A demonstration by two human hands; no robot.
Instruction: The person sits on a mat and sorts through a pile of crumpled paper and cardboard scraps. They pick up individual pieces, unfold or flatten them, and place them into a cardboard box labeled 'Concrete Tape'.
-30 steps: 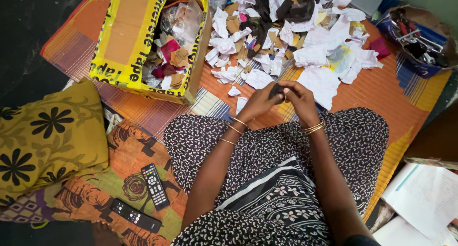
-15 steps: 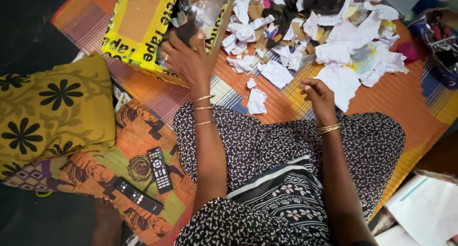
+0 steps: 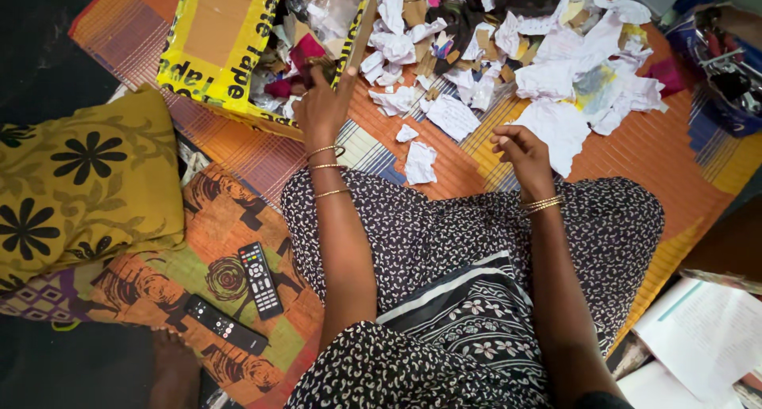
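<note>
My left hand (image 3: 321,111) reaches over the near rim of a cardboard box wrapped in yellow tape (image 3: 218,48); thumb and fingers are apart above the scraps inside, and a small brown scrap (image 3: 320,60) lies at the fingertips. My right hand (image 3: 520,151) hovers above the orange mat (image 3: 683,151) near my knee, fingers loosely curled with nothing in them. Just beyond it spreads a pile of crumpled white paper and torn card pieces (image 3: 548,84). Two loose white paper scraps (image 3: 419,161) lie between my hands.
A yellow flowered cushion (image 3: 79,187) lies at the left. Two black remote controls (image 3: 259,278) rest on a patterned cloth by my left leg. A blue container of odds and ends (image 3: 726,68) stands at the far right, and papers (image 3: 702,334) lie at the lower right.
My hands, which held a small dark piece together, have parted. The left hand carried it to the box and now spreads over the rim. The right hand stayed near the paper pile.
</note>
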